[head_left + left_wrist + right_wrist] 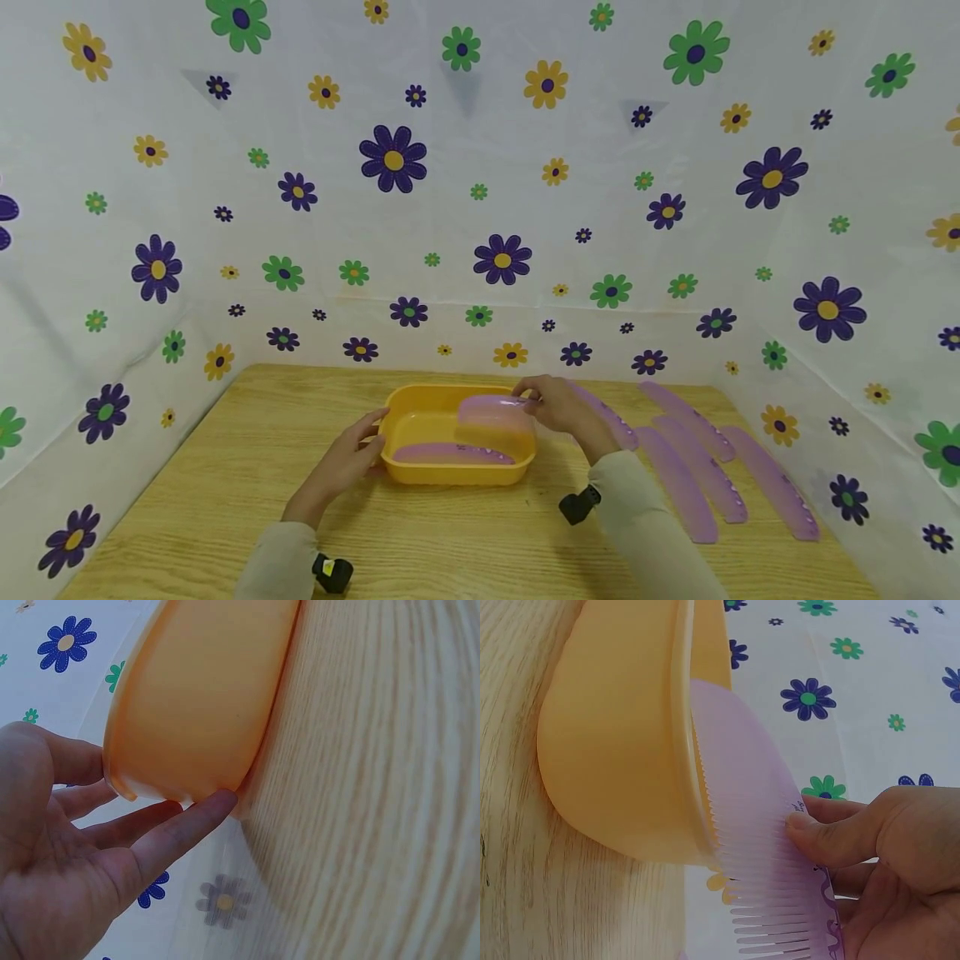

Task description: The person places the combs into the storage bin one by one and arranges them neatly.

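A yellow plastic basin point(457, 475) stands on the table. My left hand point(350, 454) is at its left end, the fingertips touching the outer wall and rim in the left wrist view. One translucent purple comb point(453, 454) lies inside along the near wall. Between thumb and fingers, my right hand point(558, 408) pinches another purple comb point(754, 787) by its spine. This comb slants over the right end of the basin, its teeth facing the rim in the right wrist view. The fingers behind its spine are partly hidden.
Several more purple combs point(678, 483) lie on the wooden table point(450, 550) to the right, some overlapping. One of them is partly behind my right forearm. Flower-patterned white sheets point(450, 217) enclose the table at the back and sides.
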### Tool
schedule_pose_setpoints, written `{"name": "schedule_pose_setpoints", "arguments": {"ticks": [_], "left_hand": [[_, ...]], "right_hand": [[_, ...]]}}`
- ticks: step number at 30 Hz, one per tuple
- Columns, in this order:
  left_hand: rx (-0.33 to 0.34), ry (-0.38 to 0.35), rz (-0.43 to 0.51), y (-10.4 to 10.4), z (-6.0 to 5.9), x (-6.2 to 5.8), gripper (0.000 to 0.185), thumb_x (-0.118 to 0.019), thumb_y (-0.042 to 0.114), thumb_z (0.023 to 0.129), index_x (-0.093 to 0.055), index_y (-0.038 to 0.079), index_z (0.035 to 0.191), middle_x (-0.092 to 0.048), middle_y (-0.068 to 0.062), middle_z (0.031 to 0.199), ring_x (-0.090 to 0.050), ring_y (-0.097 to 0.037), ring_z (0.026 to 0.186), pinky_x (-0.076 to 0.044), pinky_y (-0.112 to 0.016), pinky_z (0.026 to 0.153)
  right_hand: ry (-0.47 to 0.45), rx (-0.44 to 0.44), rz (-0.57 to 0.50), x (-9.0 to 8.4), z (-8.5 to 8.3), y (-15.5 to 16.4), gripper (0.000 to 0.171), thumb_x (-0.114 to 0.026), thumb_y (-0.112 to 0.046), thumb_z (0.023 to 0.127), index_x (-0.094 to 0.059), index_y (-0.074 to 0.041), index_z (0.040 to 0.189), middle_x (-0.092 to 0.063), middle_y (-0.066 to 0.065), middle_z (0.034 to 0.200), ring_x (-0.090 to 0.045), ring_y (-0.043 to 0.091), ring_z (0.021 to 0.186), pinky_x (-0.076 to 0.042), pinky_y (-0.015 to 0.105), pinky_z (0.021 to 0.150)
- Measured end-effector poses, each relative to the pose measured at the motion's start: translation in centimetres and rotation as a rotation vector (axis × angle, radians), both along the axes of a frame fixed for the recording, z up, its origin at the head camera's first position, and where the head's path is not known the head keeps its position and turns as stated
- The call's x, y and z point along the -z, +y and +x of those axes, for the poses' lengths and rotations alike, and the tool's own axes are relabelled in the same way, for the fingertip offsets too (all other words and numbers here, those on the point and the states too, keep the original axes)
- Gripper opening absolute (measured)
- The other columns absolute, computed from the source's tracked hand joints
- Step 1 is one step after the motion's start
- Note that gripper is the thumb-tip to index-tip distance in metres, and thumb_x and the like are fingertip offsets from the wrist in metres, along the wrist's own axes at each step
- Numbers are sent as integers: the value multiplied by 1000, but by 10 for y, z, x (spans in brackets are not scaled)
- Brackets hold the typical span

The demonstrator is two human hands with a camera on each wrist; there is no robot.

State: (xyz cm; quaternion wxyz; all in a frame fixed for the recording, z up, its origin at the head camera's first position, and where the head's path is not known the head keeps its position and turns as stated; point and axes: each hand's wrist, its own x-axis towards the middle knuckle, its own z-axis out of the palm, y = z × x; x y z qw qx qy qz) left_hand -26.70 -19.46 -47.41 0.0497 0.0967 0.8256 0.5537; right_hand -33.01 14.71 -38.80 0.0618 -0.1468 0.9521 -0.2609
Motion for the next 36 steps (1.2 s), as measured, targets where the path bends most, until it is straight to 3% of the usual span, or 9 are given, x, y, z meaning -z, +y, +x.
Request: {"name": "schedule_pose_setpoints", "arguments": {"ticks": [9,15,26,36], "left_hand": [[7,7,5,-1,-1,1,52,-43,12,111,-30,4,160,-40,-37,154,-56,-52,131,-63,-49,91],[-37,-16,-19,1,-3,2,51,-44,13,111,-32,9,161,-43,-32,155,-58,-48,132,-63,-46,93],[6,6,-3,-1,-1,0,52,-45,13,111,-31,4,160,-42,-36,154,-58,-51,130,-63,-49,91],[-2,4,-11,-1,-1,0,52,-44,13,111,-30,3,160,-42,-36,154,-58,-50,130,-64,-47,90]], "right_hand": [[3,-32,14,1,-2,-13,31,-60,6,97,-73,-12,119,-71,13,114,-63,26,98,-60,45,99],[10,-59,18,2,-3,-19,31,-59,8,97,-73,-12,118,-71,13,116,-63,27,101,-59,46,101],[-3,-122,15,1,-6,-31,30,-59,6,98,-73,-10,118,-72,11,122,-65,28,107,-57,48,105],[13,-162,54,2,-17,-44,28,-60,5,98,-74,-10,119,-72,12,123,-64,27,104,-58,46,104]]}}
